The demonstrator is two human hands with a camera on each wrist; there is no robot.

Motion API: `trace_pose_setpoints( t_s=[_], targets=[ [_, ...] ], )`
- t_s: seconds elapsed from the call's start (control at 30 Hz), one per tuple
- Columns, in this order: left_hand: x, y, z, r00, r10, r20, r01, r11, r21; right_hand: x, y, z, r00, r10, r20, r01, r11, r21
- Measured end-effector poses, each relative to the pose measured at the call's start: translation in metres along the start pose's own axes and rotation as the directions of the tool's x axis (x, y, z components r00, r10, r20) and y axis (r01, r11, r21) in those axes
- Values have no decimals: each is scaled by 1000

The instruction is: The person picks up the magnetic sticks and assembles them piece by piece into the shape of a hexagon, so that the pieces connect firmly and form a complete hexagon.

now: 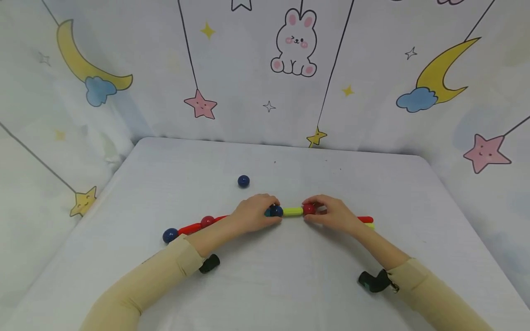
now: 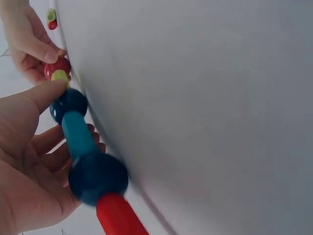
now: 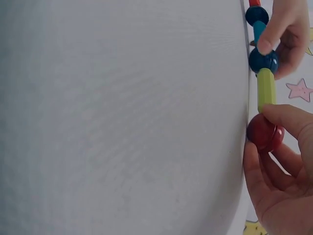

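Note:
A chain of balls and rods lies across the white table. My left hand (image 1: 254,214) pinches a blue ball (image 1: 276,211) between thumb and fingers. From that ball a yellow-green rod (image 1: 293,211) runs to a red ball (image 1: 308,209), which the fingers of my right hand (image 1: 333,214) hold. In the left wrist view, a teal rod (image 2: 78,132) joins the held ball to another blue ball (image 2: 98,177), followed by a red rod (image 2: 120,215). The chain continues leftward past a second red ball (image 1: 207,221) to an end blue ball (image 1: 170,236). My left hand and forearm hide part of it.
A loose blue ball (image 1: 244,181) sits farther back on the table. Beside my right wrist lie a loose red rod (image 1: 365,219) and a yellow-green rod (image 1: 370,225). A patterned cloth (image 1: 244,59) hangs behind the table's far edge.

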State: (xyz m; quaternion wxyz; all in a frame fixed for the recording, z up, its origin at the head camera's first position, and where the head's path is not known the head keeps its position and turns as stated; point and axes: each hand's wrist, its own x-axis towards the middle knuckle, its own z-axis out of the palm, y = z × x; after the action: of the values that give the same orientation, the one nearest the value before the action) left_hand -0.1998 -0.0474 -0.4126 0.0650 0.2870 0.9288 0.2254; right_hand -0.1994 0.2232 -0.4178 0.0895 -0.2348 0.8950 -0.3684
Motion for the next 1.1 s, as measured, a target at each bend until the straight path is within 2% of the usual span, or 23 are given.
trace_pose_setpoints(
  t_s=[0.13,0.3,0.5,0.67,0.83,0.97,1.1],
  targets=[
    [-22,-16,-16,999,-38,21,37,999,30,0,1,0,1000,11,4,-11,1000,-3],
    [-59,-42,-42,993,-109,51,106,993,46,1,2,0,1000,15,2,-15,1000,-12],
    [-105,-64,-70,966,-238,97,234,971,50,2,0,0,1000,31,3,-31,999,-10],
    [-136,-75,-81,949,-295,113,292,956,43,1,-1,0,999,36,4,-36,999,-9],
    [-148,-80,-78,949,-308,73,308,951,19,1,-1,0,999,38,-2,-38,999,-10],
    [-146,-79,-69,958,-285,35,287,955,-71,1,0,0,999,47,-15,-47,999,-12],
    [-143,-75,-59,957,-290,20,289,942,-173,2,0,1,998,54,-32,-54,998,-9]
  ],
)
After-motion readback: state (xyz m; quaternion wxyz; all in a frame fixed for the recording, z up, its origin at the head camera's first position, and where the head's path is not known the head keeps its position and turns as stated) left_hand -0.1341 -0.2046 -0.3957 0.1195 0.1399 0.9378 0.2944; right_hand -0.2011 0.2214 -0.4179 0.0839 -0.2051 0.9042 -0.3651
